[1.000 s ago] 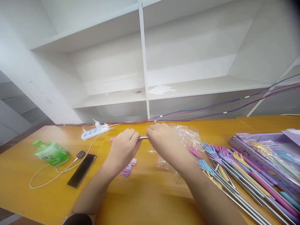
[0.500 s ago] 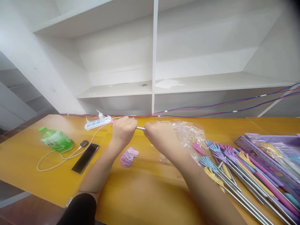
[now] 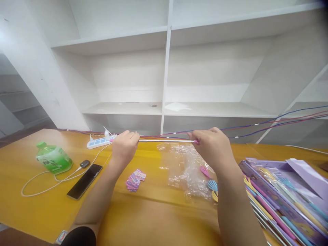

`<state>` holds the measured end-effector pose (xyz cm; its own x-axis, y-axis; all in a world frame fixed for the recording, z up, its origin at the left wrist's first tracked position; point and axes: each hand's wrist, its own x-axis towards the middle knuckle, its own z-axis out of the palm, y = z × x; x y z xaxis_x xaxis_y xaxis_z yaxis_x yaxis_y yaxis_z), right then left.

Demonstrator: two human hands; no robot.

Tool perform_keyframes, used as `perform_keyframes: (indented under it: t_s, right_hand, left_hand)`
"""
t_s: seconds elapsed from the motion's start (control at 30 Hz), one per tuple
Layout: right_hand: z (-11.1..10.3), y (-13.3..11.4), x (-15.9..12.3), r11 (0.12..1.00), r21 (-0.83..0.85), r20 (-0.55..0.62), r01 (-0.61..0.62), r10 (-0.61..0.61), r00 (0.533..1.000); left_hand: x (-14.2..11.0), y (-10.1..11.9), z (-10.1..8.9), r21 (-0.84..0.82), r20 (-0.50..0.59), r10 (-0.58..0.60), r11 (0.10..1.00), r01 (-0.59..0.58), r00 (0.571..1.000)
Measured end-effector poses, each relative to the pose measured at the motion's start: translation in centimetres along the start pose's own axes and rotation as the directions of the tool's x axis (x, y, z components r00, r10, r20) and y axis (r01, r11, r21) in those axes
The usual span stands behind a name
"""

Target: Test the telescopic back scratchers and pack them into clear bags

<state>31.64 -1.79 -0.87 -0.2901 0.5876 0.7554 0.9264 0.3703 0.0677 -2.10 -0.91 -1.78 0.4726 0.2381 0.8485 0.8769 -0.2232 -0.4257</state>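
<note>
A telescopic back scratcher (image 3: 164, 140) with a thin metal rod and pink ends stretches level between my hands above the table. My left hand (image 3: 125, 145) is closed round its left part, with a bit of pink poking out by the wrist side. My right hand (image 3: 211, 145) grips the other end, where some pink shows at the fingers; the end's shape is hidden. Beneath my right forearm lie more back scratchers, with a pink hand-shaped head (image 3: 205, 172), a blue head (image 3: 212, 185) and a yellow one showing. Clear plastic bags (image 3: 188, 171) lie below the rod.
A purple box (image 3: 282, 198) of packed back scratchers stands at the right, with loose ones beside it. Small printed cards (image 3: 135, 180) lie mid-table. To the left are a phone (image 3: 84, 181), a green bottle (image 3: 54, 158), cables and a power strip (image 3: 98, 142). White shelves (image 3: 123, 108) rise behind.
My hands have moved apart, the right one going rightward, and the metal rod between them is much longer. The camera view has tilted upward and turned slightly right.
</note>
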Motion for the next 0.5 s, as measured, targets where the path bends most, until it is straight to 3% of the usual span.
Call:
perform_keyframes:
  t_s: [0.1,0.3,0.5]
  right_hand:
    - [0.4,0.5,0.2,0.997,-0.008,-0.226,0.079,-0.079,0.971]
    - [0.0,1.9,0.6,0.997,-0.082,-0.352,-0.011,-0.019,0.936]
    - [-1.7,5.2,0.2,0.979,-0.2,-0.462,0.052,-0.141,0.875]
  left_hand:
    - [0.2,1.4,-0.4,-0.029,-0.01,-0.012,0.999,0.012,1.0]
    - [0.5,4.6,-1.2,-0.077,-0.067,-0.048,0.996,0.043,0.997]
    - [0.6,3.3,-0.8,-0.089,-0.101,-0.056,0.995,0.047,0.993]
